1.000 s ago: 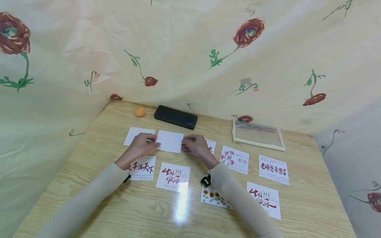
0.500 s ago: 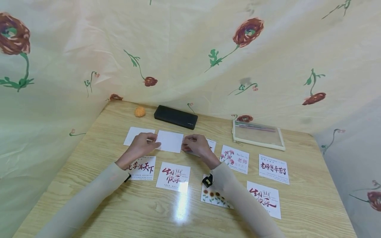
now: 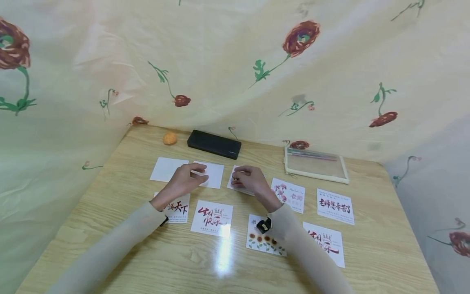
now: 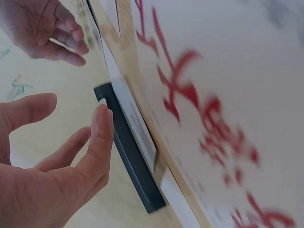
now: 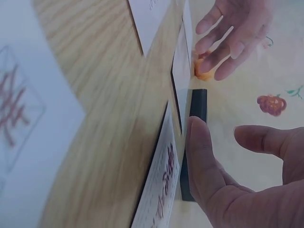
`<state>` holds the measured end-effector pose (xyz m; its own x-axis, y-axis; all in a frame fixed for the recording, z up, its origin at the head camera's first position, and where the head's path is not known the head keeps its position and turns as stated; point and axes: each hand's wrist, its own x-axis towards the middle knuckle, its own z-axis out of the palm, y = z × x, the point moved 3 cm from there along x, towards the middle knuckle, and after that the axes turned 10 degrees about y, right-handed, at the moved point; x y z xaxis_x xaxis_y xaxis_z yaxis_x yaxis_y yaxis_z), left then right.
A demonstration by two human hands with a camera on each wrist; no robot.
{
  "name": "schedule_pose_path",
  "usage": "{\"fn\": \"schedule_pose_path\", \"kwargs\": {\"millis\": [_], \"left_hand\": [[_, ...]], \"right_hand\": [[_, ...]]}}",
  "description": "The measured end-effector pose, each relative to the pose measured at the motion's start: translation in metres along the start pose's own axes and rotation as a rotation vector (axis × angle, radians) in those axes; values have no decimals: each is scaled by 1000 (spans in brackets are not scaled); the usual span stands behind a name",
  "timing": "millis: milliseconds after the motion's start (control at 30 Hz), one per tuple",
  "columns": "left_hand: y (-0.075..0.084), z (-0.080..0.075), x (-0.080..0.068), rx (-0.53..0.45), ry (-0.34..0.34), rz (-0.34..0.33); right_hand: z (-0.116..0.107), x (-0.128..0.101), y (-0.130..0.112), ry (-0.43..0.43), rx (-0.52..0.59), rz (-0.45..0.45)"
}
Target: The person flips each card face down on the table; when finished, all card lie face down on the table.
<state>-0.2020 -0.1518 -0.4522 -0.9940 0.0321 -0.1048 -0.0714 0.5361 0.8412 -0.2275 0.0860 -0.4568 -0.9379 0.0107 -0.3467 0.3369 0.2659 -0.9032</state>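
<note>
Blank card [image 3: 216, 174] lies on the surface [image 3: 176, 257] beneath the left hand [image 3: 185, 179]; the right hand [image 3: 252, 180] hovers over a printed card [image 5: 164, 183], each spread apart and empty. Arranging seems underway; next likely calls for pinching an edge.

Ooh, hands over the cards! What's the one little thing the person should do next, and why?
Maybe the left hand should draw back a little. Its fingers stand apart with nothing between them, and in the head view it partly hides the right-hand blank card, which seems to lie flat on the table.
</note>
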Motion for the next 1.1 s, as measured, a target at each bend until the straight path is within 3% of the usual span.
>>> {"fn": "schedule_pose_path", "kwargs": {"millis": [233, 600, 1100], "left_hand": [[13, 15, -1, -11, -29, 61], [26, 39, 2, -75, -107, 67], [31, 59, 1, -131, -179, -18]], "right_hand": [[-16, -3, 2, 13, -11, 0], [-41, -8, 10, 37, -34, -9], [-74, -18, 30, 34, -48, 25]]}}
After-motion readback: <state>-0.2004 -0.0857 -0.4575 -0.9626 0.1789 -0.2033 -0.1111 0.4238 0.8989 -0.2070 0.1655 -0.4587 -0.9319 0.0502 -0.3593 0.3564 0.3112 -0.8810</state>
